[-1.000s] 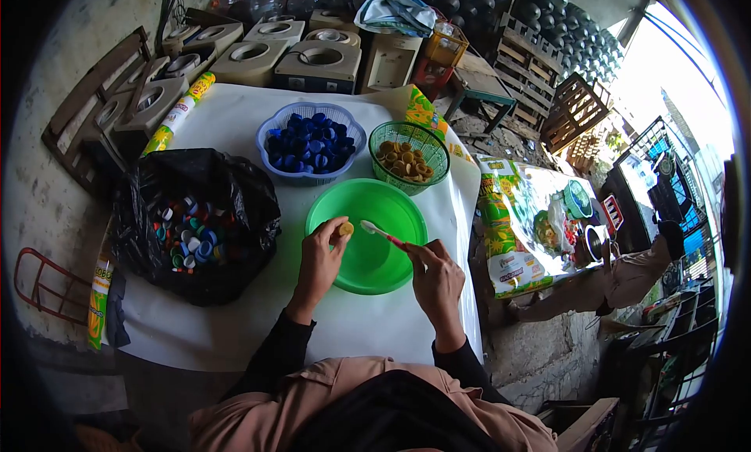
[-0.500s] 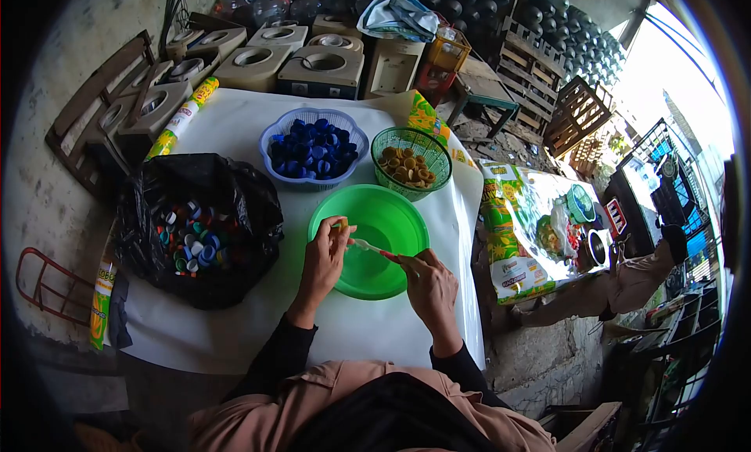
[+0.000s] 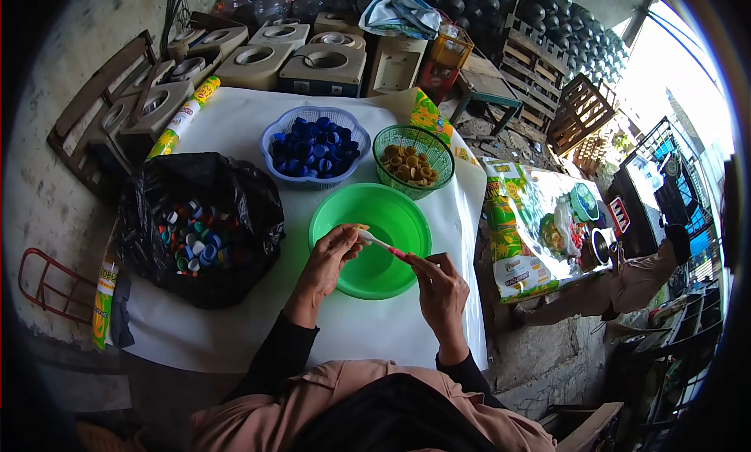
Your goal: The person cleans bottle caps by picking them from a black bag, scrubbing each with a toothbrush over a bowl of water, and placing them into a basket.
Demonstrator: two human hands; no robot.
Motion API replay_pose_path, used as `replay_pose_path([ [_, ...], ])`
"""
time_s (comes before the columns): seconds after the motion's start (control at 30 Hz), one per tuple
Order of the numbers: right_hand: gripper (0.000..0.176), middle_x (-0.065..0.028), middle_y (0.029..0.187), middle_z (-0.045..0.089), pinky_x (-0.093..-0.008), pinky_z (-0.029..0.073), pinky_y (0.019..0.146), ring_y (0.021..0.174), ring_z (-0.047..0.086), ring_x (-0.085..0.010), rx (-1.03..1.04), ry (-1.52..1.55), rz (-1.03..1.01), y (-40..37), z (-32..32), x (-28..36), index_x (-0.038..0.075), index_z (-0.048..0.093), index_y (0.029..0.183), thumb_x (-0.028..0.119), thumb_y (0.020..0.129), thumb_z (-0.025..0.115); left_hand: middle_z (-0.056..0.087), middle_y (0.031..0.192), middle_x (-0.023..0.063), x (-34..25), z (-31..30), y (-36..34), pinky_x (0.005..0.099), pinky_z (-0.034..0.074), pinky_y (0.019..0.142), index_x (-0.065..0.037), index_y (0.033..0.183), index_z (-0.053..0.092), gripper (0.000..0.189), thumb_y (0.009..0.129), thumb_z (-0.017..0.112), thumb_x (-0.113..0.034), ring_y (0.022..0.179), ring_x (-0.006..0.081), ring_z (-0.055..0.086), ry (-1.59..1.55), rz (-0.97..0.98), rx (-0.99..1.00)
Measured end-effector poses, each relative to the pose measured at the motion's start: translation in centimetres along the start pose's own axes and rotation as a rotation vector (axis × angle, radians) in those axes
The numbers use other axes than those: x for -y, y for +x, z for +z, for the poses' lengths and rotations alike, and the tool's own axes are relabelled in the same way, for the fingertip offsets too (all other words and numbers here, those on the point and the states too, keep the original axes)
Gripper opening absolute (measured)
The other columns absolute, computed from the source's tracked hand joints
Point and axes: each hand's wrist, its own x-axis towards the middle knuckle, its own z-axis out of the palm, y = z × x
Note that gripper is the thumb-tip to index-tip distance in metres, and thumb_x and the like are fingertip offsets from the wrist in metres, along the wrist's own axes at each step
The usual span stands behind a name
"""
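Observation:
Over the green basin (image 3: 369, 289), my right hand (image 3: 444, 295) is closed round the pink handle of a toothbrush (image 3: 382, 244). Its white head reaches the fingertips of my left hand (image 3: 327, 262). Those fingers are pinched on a small yellowish bottle cap (image 3: 362, 227), mostly hidden by the fingers and the brush. Beyond the basin stand a lilac basket (image 3: 272, 166) of blue caps (image 3: 317, 148) and a green mesh basket (image 3: 435, 151) of yellow-brown caps (image 3: 407, 166).
Left of the basin, a black plastic bag (image 3: 235, 284) holds mixed coloured caps (image 3: 199, 244). White sheeting (image 3: 375, 338) covers the table. To the right, another person (image 3: 634, 284) is by a second table (image 3: 516, 284). Beige machine casings (image 3: 322, 68) stand behind.
The toothbrush head has come up against my left fingertips, and my left hand has turned so that the cap shows less. My right hand has shifted slightly right and its grip has changed.

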Motion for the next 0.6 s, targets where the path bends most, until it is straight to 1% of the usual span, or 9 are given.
replay_pose_path([
  [0.1,0.019,0.0004,0.085,0.064,-0.0351,0.047,0.059,0.071,0.065,-0.0207,0.010,-0.010,-0.035,0.4,-0.2,-0.1,0.023,0.079,0.106,0.019,0.089,0.073,0.067,0.097,-0.0021,0.3,-0.3,0.4,0.0206,0.046,0.081,-0.010,0.120,0.069,0.028,0.104,0.058,-0.030,0.087,0.0046,0.057,0.045,0.034,-0.022],
  [0.2,0.018,0.0010,0.085,0.063,-0.0348,0.047,0.058,0.073,0.065,-0.0192,-0.049,-0.122,-0.033,1.2,-0.5,-0.5,0.022,0.079,0.105,0.018,0.089,0.073,0.067,0.098,-0.0015,0.3,-0.9,0.5,0.0197,0.046,0.081,-0.010,0.121,0.069,0.028,0.104,0.058,-0.028,0.087,0.0040,0.057,0.075,0.081,-0.055],
  [0.23,0.020,0.0010,0.086,0.062,-0.0351,0.047,0.060,0.074,0.063,-0.0198,-0.045,-0.196,-0.024,1.4,-0.3,-0.7,0.023,0.079,0.104,0.015,0.088,0.071,0.067,0.098,-0.0013,0.1,-0.8,0.4,0.0197,0.046,0.081,-0.010,0.121,0.069,0.027,0.104,0.058,-0.028,0.087,0.0041,0.057,0.082,0.095,-0.053],
  [0.33,0.024,0.0005,0.087,0.062,-0.0364,0.049,0.063,0.073,0.061,-0.0218,-0.005,-0.325,-0.123,2.0,1.5,-1.6,0.024,0.079,0.105,0.011,0.087,0.069,0.067,0.101,0.0010,0.0,-0.8,0.6,0.0216,0.047,0.082,-0.008,0.121,0.068,0.027,0.104,0.059,-0.026,0.089,0.0059,0.058,0.071,0.110,-0.034],
  [0.37,0.028,-0.0001,0.086,0.062,-0.0372,0.049,0.066,0.072,0.059,-0.0227,0.046,-0.351,-0.147,2.2,1.9,-1.6,0.025,0.079,0.105,0.008,0.086,0.068,0.066,0.102,0.0015,0.3,-1.0,0.8,0.0227,0.048,0.083,-0.008,0.120,0.069,0.027,0.104,0.059,-0.027,0.090,0.0067,0.058,0.047,0.119,-0.018],
  [0.43,0.029,-0.0008,0.085,0.063,-0.0369,0.050,0.066,0.073,0.060,-0.0226,0.135,-0.301,-0.126,2.1,2.0,-1.5,0.025,0.079,0.106,0.008,0.085,0.068,0.065,0.107,0.0033,0.6,-1.1,0.8,0.0245,0.050,0.087,-0.006,0.119,0.068,0.027,0.103,0.059,-0.026,0.092,0.0092,0.059,-0.002,0.123,-0.004],
  [0.47,0.029,-0.0011,0.085,0.063,-0.0368,0.050,0.066,0.074,0.061,-0.0226,0.182,-0.275,-0.118,1.9,1.9,-1.4,0.025,0.079,0.106,0.008,0.085,0.068,0.065,0.107,0.0032,0.6,-1.2,0.9,0.0244,0.050,0.087,-0.005,0.119,0.068,0.027,0.104,0.059,-0.026,0.092,0.0095,0.060,-0.023,0.123,-0.014],
  [0.5,0.025,-0.0023,0.086,0.065,-0.0368,0.051,0.066,0.076,0.063,-0.0226,0.135,-0.253,-0.080,1.9,1.6,-1.0,0.024,0.079,0.104,0.010,0.086,0.069,0.064,0.107,0.0031,0.6,-1.2,0.9,0.0242,0.050,0.087,-0.004,0.118,0.068,0.027,0.104,0.058,-0.025,0.093,0.0097,0.060,-0.048,0.124,-0.026],
  [0.6,0.014,-0.0026,0.083,0.065,-0.0359,0.048,0.062,0.072,0.064,-0.0237,-0.062,-0.112,-0.034,1.7,0.5,-0.4,0.019,0.079,0.101,0.016,0.088,0.072,0.066,0.107,0.0034,0.7,-1.3,0.7,0.0224,0.051,0.085,-0.002,0.120,0.066,0.027,0.104,0.057,-0.022,0.092,0.0091,0.062,-0.103,0.115,-0.044],
])
